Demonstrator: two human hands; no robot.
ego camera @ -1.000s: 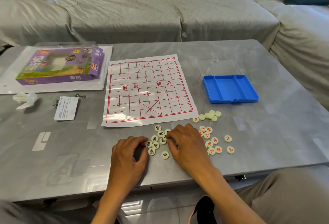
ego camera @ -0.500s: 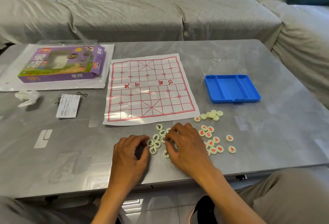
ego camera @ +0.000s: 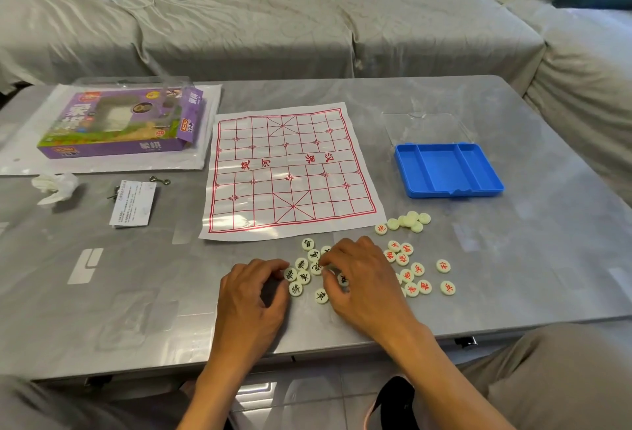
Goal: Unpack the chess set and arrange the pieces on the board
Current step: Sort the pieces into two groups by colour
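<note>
The paper board (ego camera: 290,169), with a red grid, lies flat in the middle of the table and has no pieces on it. Round cream pieces with black characters (ego camera: 302,275) cluster just in front of it. Pieces with red characters (ego camera: 410,269) spread out to the right, and a few blank-side-up pieces (ego camera: 410,219) sit behind those. My left hand (ego camera: 253,296) rests at the cluster's left edge, its curled fingertips touching a black piece. My right hand (ego camera: 362,279) covers the cluster's right side, with thumb and forefinger pinching a black piece (ego camera: 316,268).
An open blue compartment tray (ego camera: 448,169) with its clear lid (ego camera: 424,127) stands at the right. The purple game box (ego camera: 123,122) lies on a plastic sheet at the back left. A leaflet (ego camera: 133,202), a crumpled tissue (ego camera: 54,187) and small hooks lie left of the board. A sofa stands behind the table.
Both hands stay at the black cluster. My right fingers have shuffled slightly among the pieces, and a few black pieces have shifted a little.
</note>
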